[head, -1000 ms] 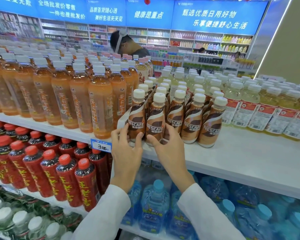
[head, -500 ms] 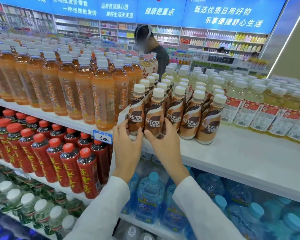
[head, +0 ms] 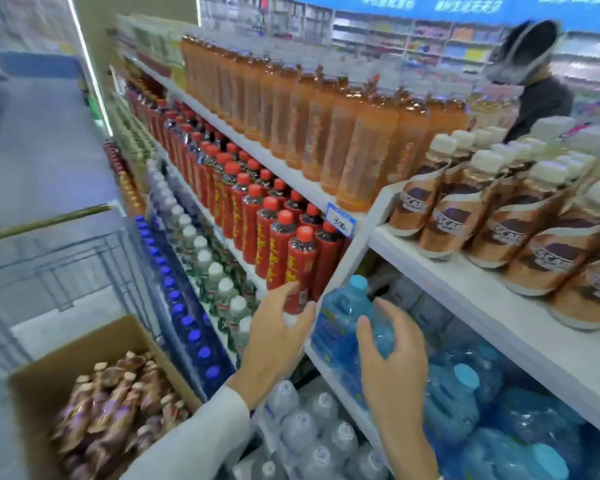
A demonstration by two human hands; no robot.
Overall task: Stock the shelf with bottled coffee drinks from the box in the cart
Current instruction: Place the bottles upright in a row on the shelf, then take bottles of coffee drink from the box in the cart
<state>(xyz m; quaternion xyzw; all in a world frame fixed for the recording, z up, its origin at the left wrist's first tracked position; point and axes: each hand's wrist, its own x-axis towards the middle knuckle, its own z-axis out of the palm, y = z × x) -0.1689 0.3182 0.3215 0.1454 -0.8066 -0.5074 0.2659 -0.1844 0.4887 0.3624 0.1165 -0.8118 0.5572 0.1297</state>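
Both my hands are empty with fingers loose, left hand (head: 278,336) by the red bottles (head: 300,268), right hand (head: 392,355) at a blue jug (head: 343,317). The box (head: 142,344) of coffees (head: 115,403) sits near left. The coffee row (head: 465,209) stands on the shelf (head: 465,282), right.

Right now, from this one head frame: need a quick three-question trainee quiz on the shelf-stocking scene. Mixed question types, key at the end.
1. True or false: the left hand and the right hand both hold nothing.
2. Multiple choice: the open brown cardboard box of brown-labelled coffee bottles lies A) lower left of the hands, B) upper right of them, C) directly above them.
3. Short answer: what cap colour do the dark red-labelled plastic bottles behind the left hand have?
Key: 1 true; 2 A; 3 red.
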